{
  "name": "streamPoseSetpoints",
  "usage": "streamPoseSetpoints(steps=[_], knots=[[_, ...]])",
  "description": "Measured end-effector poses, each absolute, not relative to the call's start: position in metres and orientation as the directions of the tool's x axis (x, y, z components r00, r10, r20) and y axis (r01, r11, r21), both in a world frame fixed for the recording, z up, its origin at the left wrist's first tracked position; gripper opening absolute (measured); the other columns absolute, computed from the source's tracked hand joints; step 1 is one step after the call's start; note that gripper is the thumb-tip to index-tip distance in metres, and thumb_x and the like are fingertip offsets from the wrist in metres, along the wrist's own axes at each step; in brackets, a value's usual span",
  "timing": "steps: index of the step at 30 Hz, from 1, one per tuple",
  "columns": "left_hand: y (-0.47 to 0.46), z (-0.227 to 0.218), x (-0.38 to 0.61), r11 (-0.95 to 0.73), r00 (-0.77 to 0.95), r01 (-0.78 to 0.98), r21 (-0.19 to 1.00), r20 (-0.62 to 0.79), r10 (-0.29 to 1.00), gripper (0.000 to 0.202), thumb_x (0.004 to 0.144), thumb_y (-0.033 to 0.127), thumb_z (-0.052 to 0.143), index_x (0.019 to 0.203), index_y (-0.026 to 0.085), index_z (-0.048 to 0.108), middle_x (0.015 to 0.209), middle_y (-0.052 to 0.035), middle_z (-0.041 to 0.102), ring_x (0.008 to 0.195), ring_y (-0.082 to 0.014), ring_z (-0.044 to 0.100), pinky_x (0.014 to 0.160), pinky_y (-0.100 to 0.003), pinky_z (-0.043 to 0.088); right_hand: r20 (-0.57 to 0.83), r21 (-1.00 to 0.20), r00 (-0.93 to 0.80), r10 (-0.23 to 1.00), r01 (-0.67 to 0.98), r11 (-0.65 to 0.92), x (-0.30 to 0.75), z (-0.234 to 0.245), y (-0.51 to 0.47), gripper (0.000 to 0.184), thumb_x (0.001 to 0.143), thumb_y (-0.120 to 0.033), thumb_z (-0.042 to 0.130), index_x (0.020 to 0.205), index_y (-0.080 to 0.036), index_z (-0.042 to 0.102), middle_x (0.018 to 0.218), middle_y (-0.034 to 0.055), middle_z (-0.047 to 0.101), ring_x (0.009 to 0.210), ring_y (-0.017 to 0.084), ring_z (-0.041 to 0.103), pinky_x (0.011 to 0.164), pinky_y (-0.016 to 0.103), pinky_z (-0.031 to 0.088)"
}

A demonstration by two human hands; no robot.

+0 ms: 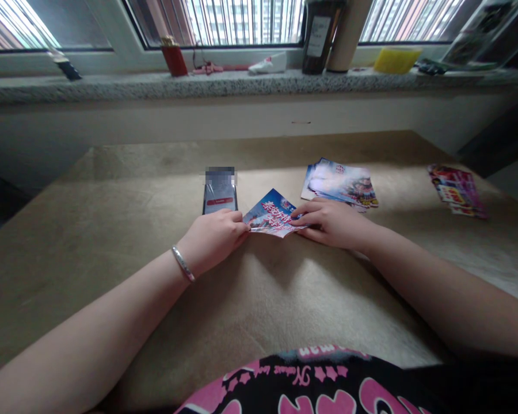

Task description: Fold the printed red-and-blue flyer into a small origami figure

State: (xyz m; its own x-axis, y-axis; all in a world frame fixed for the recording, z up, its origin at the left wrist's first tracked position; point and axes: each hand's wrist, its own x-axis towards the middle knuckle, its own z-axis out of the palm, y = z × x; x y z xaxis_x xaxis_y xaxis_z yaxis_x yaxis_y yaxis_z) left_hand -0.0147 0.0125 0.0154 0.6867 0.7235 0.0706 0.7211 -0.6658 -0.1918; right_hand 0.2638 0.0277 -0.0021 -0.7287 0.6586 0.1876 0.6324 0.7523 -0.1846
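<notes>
Tan bench top: a matt brown board point(112, 230) carries everything; it runs up to a pale wall under a speckled stone windowsill point(224, 85).
Leaflet: a blue, pink and white printed leaflet point(271, 217) lies near the middle of the bench, its near edge lifted a little off the surface, held between both hands.
Left hand: the left hand point(213, 238) rests on the bench at the leaflet's left corner; its fingers are curled in and pinched narrow on that corner. A silver bangle point(183, 264) sits on the wrist.
Right hand: the right hand point(332, 223) lies across the leaflet's right end, fingers closed narrow on that edge, pointing left.
Phone: a smartphone point(220, 194) lies flat just beyond the left hand, touching or nearly touching the knuckles, with its screen lit and a red bar on it.
Stack: a loose pile of similar leaflets point(341, 183) lies just behind the right hand.
Second pile: a few pink leaflets point(457, 190) lie well apart, at the right edge of the bench.
Windowsill items: a red cup point(174, 59), a dark bottle point(319, 35), a yellow container point(396, 60).
</notes>
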Motion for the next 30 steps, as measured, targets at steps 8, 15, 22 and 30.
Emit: streamPoseSetpoints(steps=[8,15,22,30], knots=[[0.017,0.012,-0.016,-0.565,0.576,0.817,-0.119,0.099,0.812,0.033,0.09,0.037,0.043,0.077,0.021,0.069,0.078,-0.0017,0.063,0.069,-0.014,0.058,0.052,-0.023,0.034,0.176,-0.249,-0.581,0.794,0.754,0.607,0.263,-0.004,0.026,0.025,0.086,-0.031,0.049,0.077,-0.02,0.07,0.096,0.0028,0.069,0.084,0.016,0.062,0.067,0.027,0.045],[0.012,0.005,-0.007,-0.381,0.396,0.918,-0.112,0.185,0.899,0.038,0.09,0.047,0.039,0.078,0.02,0.063,0.082,-0.0017,0.065,0.067,-0.0164,0.06,0.048,-0.025,0.028,0.117,-0.186,-0.396,0.911,0.892,0.412,0.258,-0.004,0.027,0.028,0.084,-0.039,0.049,0.067,-0.019,0.059,0.074,0.0026,0.064,0.064,0.014,0.054,0.056,0.026,0.033],[0.015,0.002,-0.004,-0.334,0.357,0.932,-0.136,0.199,0.913,0.032,0.089,0.046,0.043,0.083,0.022,0.063,0.085,-0.0006,0.067,0.068,-0.0176,0.061,0.048,-0.026,0.025,0.126,-0.076,-0.348,0.929,0.93,0.359,0.253,-0.005,0.026,0.032,0.084,-0.045,0.048,0.067,-0.018,0.056,0.081,0.0059,0.062,0.074,0.017,0.053,0.053,0.026,0.028],[0.013,0.003,-0.003,-0.356,0.389,0.913,-0.2,0.159,0.908,0.033,0.091,0.041,0.04,0.087,0.02,0.064,0.085,-0.0033,0.065,0.066,-0.0169,0.062,0.046,-0.025,0.025,0.088,-0.04,-0.327,0.941,0.943,0.331,0.254,-0.003,0.024,0.027,0.085,-0.042,0.045,0.076,-0.02,0.057,0.087,0.0056,0.063,0.07,0.018,0.056,0.047,0.026,0.023]])
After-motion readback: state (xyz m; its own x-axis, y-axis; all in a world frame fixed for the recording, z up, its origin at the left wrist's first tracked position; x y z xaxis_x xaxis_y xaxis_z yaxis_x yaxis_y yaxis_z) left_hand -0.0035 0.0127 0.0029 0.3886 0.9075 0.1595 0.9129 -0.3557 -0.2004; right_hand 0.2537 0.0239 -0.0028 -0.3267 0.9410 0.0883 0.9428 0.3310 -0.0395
